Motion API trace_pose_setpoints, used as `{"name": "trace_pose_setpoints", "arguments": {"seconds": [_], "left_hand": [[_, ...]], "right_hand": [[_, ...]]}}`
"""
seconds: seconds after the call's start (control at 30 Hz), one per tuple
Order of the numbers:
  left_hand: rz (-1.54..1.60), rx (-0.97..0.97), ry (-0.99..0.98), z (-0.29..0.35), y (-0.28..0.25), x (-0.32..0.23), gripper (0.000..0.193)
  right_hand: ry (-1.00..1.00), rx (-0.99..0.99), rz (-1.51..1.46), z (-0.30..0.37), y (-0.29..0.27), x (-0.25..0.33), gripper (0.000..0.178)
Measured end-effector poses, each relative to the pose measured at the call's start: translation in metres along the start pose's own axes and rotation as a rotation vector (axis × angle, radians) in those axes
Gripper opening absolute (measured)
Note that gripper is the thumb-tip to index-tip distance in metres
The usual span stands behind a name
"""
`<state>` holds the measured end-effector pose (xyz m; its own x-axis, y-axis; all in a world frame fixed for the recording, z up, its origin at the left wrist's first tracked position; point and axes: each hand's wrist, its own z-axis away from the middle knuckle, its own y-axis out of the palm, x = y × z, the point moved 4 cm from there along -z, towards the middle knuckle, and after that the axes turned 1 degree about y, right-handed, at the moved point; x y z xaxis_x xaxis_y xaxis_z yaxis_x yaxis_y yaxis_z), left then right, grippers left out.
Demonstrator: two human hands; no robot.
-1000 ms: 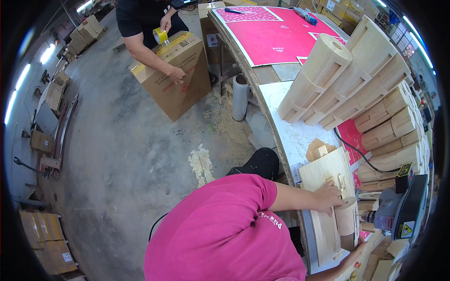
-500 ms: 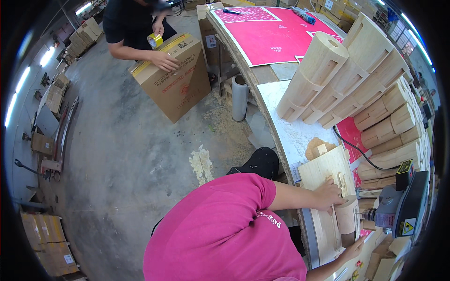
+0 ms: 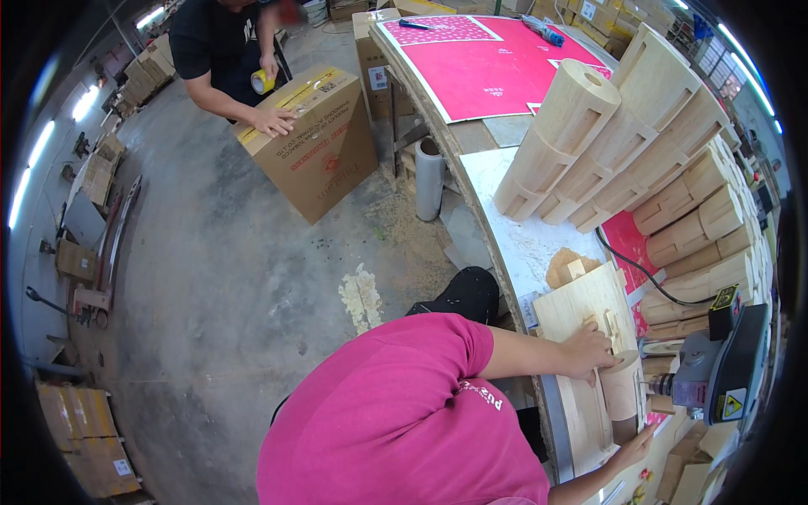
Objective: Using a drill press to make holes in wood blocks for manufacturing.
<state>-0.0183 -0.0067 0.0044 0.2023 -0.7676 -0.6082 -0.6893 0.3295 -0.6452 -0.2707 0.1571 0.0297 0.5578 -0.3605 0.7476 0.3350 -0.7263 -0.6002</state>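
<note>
**Head view: both hands on a wooden piece at the drill**

Head view looks down over my pink shirt (image 3: 404, 421) toward 4 o'clock, where the work sits on the table (image 3: 513, 244). My left hand (image 3: 589, 349) lies flat on the wooden jig board (image 3: 581, 307), fingers spread and pressing down; its grip pinches nothing that I can see. Just beside its fingertips, toward 5 o'clock, stands a short wooden cylinder (image 3: 621, 387), touching the jig. My right hand (image 3: 633, 446) comes up from the lower edge at 5 o'clock, fingers stretched out toward the lower end of the cylinder; I cannot tell whether that grip is pressed on it or only near it.

At 3 o'clock from the cylinder is a grey drill machine (image 3: 715, 379) with a black block on its side, its bit pointing at the cylinder. A black cable (image 3: 640, 273) runs across the table behind it.

Toward 1 o'clock a big stack of wooden cylinders (image 3: 640, 160) lies on the table, and at 12 o'clock a red printed sheet (image 3: 497, 59) covers the table's far end.

At 11 o'clock, well apart, another person leans over a cardboard box (image 3: 316, 143) on the concrete floor (image 3: 219, 286), holding a roll of yellow tape (image 3: 263, 82). A sawdust patch (image 3: 362, 295) lies on the floor near my black shoe (image 3: 463, 295).
</note>
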Motion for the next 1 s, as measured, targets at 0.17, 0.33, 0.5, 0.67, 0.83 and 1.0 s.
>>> {"name": "trace_pose_setpoints", "arguments": {"seconds": [0.17,0.33,0.5,0.67,0.83,1.0], "left_hand": [[-0.007,-0.002,-0.021,-0.001,0.001,-0.004,0.060],[0.025,-0.005,0.010,-0.004,0.008,-0.006,0.057],[0.189,-0.033,0.049,-0.016,0.022,0.003,0.035],[0.406,-0.069,0.285,0.016,-0.025,-0.012,0.034],[0.390,0.118,0.067,0.041,-0.113,-0.033,0.030],[0.635,0.018,-0.404,0.055,-0.175,-0.001,0.029]], "right_hand": [[0.008,0.019,-0.041,0.002,0.000,0.014,0.054],[-0.126,0.256,-0.077,-0.002,-0.022,-0.007,0.037],[-0.236,0.457,0.210,0.021,-0.018,0.062,0.028],[-0.227,0.485,0.065,0.053,-0.014,0.059,0.029],[0.084,0.619,-0.238,0.087,-0.034,0.078,0.026],[0.194,0.684,-0.312,0.098,-0.041,0.061,0.024]]}}
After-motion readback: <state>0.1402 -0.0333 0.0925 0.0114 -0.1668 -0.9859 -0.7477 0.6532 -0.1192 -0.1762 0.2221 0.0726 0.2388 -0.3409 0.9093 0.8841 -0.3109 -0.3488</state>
